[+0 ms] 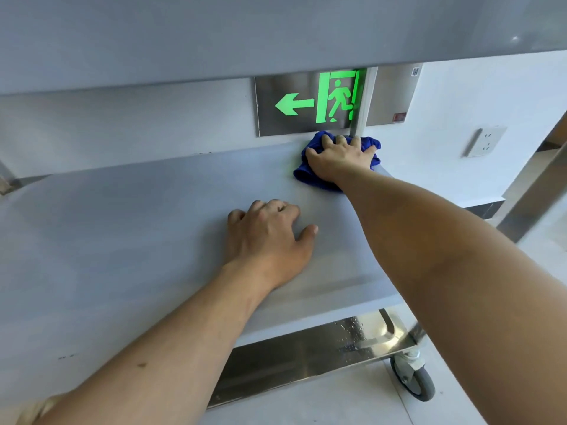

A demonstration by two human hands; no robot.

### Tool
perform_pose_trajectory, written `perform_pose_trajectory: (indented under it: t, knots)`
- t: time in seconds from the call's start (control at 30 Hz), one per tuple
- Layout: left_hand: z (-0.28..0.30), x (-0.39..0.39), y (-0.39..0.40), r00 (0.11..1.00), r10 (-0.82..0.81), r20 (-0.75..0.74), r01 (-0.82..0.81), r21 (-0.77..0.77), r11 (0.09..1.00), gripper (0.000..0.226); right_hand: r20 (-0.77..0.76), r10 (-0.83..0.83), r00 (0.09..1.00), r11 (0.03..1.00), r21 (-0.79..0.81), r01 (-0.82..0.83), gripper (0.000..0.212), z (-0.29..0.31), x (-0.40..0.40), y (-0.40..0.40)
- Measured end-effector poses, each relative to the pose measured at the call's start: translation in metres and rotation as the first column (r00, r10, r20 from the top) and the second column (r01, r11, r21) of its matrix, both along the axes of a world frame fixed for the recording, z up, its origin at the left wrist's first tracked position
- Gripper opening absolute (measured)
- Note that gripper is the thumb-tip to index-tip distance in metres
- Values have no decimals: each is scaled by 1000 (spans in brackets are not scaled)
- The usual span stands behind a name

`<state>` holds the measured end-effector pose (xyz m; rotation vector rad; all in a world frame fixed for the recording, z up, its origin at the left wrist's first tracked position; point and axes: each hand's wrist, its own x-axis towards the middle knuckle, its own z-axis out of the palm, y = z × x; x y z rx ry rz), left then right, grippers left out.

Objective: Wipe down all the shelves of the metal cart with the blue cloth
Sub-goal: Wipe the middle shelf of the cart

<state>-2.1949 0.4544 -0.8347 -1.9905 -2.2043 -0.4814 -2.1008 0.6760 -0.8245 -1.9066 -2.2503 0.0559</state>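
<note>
The metal cart's middle shelf (122,240) fills most of the view, grey and flat. A crumpled blue cloth (302,173) lies at the shelf's far right corner, beside the cart's upright post (357,124). My right hand (340,157) presses flat on the cloth, fingers spread over it. My left hand (270,240) rests palm down on the bare shelf, nearer to me, with nothing in it and its fingers slightly curled. The underside of the top shelf (276,32) hangs overhead. The shiny bottom shelf (306,357) shows below, with water drops on it.
A lit green exit sign (319,102) is on the wall behind the cart. A white wall socket (486,141) sits to the right. A caster wheel (417,380) stands on the light floor at the cart's near right corner.
</note>
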Motion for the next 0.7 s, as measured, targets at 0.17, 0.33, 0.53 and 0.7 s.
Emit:
perform_pose_trajectory:
  t: [0.17,0.33,0.53,0.7]
  knots:
    - [4,2,-2,1000,13,7,-13,-32,999,47,-1,29,1000,999,21,-29,74,-3,1,-6]
    - [10,-3,-4,997,-14,74,21,-95,995,44,56,60,997,998,-18,-59,71,-2,-2,-10]
    - [24,-35,-1,984,7,175,13,-115,993,40,60,133,989,991,-23,-131,73,-5,-30,-22]
    - [18,-81,-21,964,104,245,-103,-17,995,37,62,203,977,979,-9,-203,74,-7,-73,-47]
